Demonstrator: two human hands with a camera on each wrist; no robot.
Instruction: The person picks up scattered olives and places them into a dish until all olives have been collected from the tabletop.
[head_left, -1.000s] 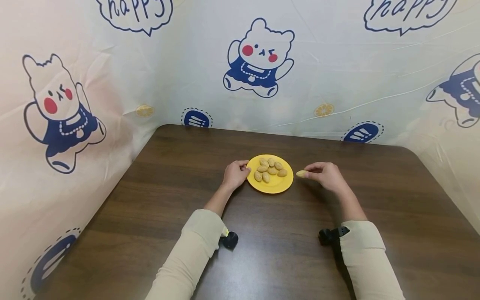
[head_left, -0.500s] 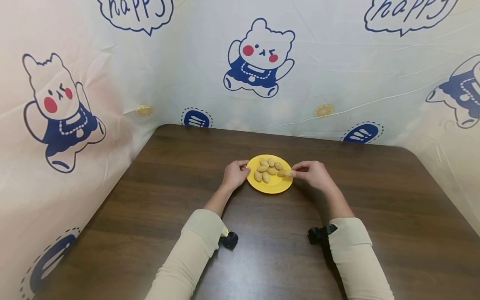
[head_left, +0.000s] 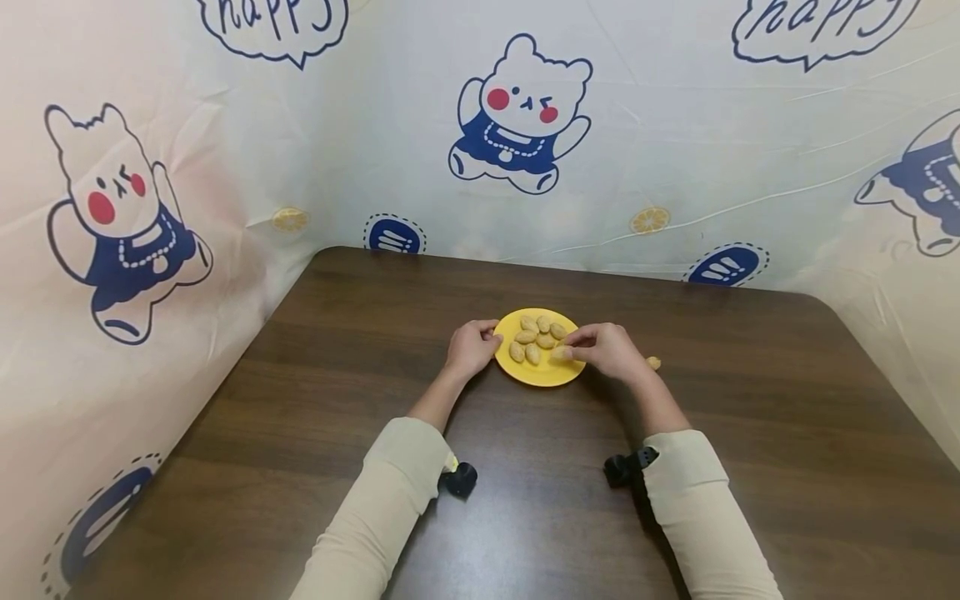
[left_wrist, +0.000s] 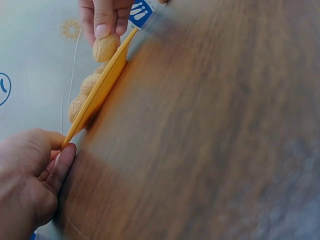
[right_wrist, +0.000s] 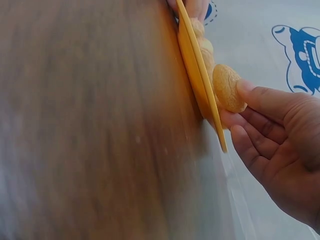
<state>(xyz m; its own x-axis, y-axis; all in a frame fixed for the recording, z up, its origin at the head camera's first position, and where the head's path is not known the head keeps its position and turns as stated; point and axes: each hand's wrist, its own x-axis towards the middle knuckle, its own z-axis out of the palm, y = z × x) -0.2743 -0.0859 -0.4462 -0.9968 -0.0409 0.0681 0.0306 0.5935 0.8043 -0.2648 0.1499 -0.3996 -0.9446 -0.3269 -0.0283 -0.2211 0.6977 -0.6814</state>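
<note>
A round yellow plate (head_left: 540,377) lies on the table, bearing several tan, wrinkled walnuts (head_left: 525,337). My left hand (head_left: 470,350) pinches the plate's left rim between thumb and fingers, as the left wrist view also shows. Over the plate's right side, my right hand (head_left: 609,350) holds one walnut (right_wrist: 227,88) between thumb and fingertips. That walnut is just above the plate or touching it; I cannot tell which. Partly hidden behind my right wrist, another walnut (head_left: 655,363) lies on the table.
The dark wooden table (head_left: 300,400) reaches a pale patterned cloth (head_left: 360,150) at the back and sides. Black wrist cameras, including the right one (head_left: 618,472), sit below both forearms' sleeves.
My right hand has moved left with its walnut, from beside the plate to over its right side. The walnut behind my right wrist has come into view. My left hand has stayed on the rim.
</note>
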